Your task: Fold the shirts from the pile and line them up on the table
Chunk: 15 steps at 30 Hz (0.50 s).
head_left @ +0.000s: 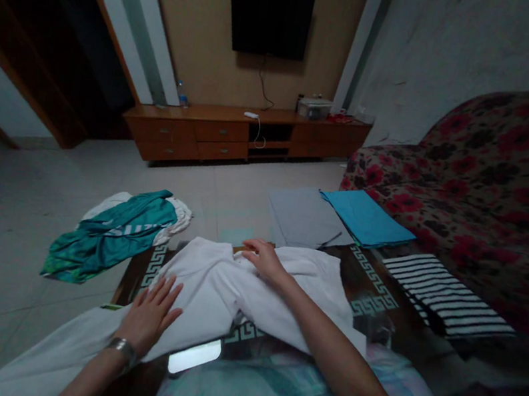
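While the left hand (148, 317) lies flat on a white shirt (208, 290) and the right hand (267, 260) rests on its far side, the fingers (164, 296) of both stay open, gripping nothing. The shirt is spread over the near part of a glass-topped worktop (372, 283). A folded striped top (448, 296) lies on that worktop's right side, a folded blue cloth (365, 218) and a grey cloth (304, 217) lie beyond it, and a crumpled teal-and-white garment (108, 236) sits on the floor to its left.

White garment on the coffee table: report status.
Left hand flat on white garment, right hand on its far end. Striped cloth lies off to the right.
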{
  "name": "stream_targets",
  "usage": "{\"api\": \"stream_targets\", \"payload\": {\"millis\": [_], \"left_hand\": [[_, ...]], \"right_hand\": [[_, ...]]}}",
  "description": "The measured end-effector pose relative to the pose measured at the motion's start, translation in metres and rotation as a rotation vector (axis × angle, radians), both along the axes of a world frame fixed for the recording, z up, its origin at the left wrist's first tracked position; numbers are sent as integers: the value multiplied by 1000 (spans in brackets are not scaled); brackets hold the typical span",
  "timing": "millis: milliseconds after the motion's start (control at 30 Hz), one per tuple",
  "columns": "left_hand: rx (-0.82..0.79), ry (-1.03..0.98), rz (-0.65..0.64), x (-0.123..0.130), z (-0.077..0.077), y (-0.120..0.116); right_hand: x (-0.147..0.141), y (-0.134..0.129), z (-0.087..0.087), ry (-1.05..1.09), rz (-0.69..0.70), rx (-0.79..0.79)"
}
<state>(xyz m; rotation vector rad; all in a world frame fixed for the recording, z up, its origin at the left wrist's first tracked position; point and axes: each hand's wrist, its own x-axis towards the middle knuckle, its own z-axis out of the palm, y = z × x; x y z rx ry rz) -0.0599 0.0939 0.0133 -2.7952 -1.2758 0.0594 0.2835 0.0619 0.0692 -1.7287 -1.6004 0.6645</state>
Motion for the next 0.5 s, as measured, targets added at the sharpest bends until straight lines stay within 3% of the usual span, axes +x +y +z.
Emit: {"api": "stream_targets", "payload": {"millis": [67, 167, 267, 333, 400, 500], "left_hand": [[22, 19, -20, -11, -5, 3], [50, 39, -46, -23, -11, 5], [69, 54, -54, -26, -12, 5], [73, 59, -58, -25, -12, 5], [70, 63, -65, -26, -11, 5], [55, 63, -79, -32, -11, 6]], "right_hand": [[33, -72, 3, 66, -43, 53], [82, -187, -7, 141, -265, 25], [104, -270, -29, 99, -454, -117], [101, -297, -42, 132, -473, -230], [92, -308, -46, 155, -443, -280], [91, -305, -32, 192, -424, -164]]}}
